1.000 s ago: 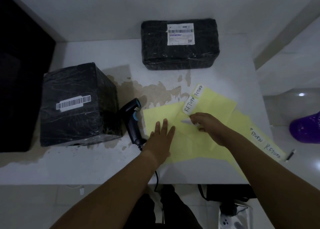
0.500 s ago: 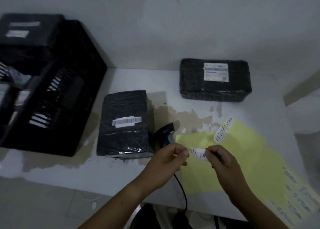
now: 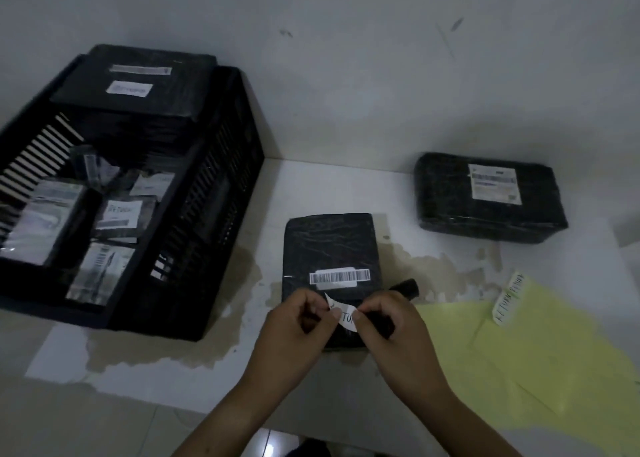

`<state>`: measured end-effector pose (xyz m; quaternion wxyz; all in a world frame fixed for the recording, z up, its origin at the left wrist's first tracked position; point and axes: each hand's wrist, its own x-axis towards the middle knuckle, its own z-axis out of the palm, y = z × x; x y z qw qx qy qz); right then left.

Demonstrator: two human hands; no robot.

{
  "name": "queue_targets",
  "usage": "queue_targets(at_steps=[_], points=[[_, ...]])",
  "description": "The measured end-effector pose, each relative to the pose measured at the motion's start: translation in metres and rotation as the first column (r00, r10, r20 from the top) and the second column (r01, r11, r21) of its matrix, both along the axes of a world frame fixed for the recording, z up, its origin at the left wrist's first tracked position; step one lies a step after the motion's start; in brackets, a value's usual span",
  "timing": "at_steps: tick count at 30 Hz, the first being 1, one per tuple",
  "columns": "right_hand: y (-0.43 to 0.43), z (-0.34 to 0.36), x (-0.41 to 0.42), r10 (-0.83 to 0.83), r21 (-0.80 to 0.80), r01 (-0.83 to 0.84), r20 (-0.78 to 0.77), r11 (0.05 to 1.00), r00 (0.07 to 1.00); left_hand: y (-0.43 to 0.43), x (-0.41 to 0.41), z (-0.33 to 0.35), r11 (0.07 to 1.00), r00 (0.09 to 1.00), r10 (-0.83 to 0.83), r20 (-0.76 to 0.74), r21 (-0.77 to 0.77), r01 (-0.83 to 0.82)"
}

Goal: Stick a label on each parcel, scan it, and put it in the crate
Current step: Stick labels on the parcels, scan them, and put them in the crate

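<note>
Left hand point(image 3: 298, 318) and right hand point(image 3: 384, 325), lower centre of frame: each pinches one end of the small white handwritten paper label point(image 3: 346, 314) between thumb and fingertips. The other fingers are curled in.

The label sits over the near end of the black film-wrapped box parcel point(image 3: 329, 245) at frame centre on the white table point(image 3: 329, 186). Can't tell if the adhesive touches the wrap yet.

The parcel top carries a white barcode sticker point(image 3: 339, 277) just above the hands.

Step in hand, as judged: sticking the label on this parcel. Scan and crate drop not yet done for it.

- Black handheld scanner point(image 3: 407, 288) is just right of the parcel, mostly hidden behind the right hand.
- Black slatted plastic crate point(image 3: 214, 207) is at the left of frame and already holds several labelled parcels.
- Second black wrapped parcel point(image 3: 485, 197) is at upper right, well apart. It has a printed shipping label; no handwritten one is visible on it.
- Yellow backing sheets point(image 3: 519, 352) are at lower right, with spare white labels point(image 3: 509, 299) on their upper edge.

Next move likely needs:
- Lay the label on bare wrap below the barcode sticker, not over the bars.
- Set one end first, then rub flat. The film looks wrinkled, so weak contact could lift.
- Free one hand for the scanner.
</note>
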<state>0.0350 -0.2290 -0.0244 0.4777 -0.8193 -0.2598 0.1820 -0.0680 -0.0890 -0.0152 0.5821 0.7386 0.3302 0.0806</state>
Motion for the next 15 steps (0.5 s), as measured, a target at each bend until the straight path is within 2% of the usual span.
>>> queue_targets(at_steps=[9, 15], points=[[0.019, -0.020, -0.006, -0.083, -0.092, 0.100, 0.171, 0.991, 0.982, 0.027, -0.002, -0.017, 0.947, 0.994, -0.099, -0.051, 0.302, 0.109], [0.018, -0.023, -0.009, -0.082, -0.138, 0.118, 0.243, 0.983, 0.966, 0.029, -0.008, -0.025, 0.893, 0.982, -0.174, -0.066, 0.409, 0.186]])
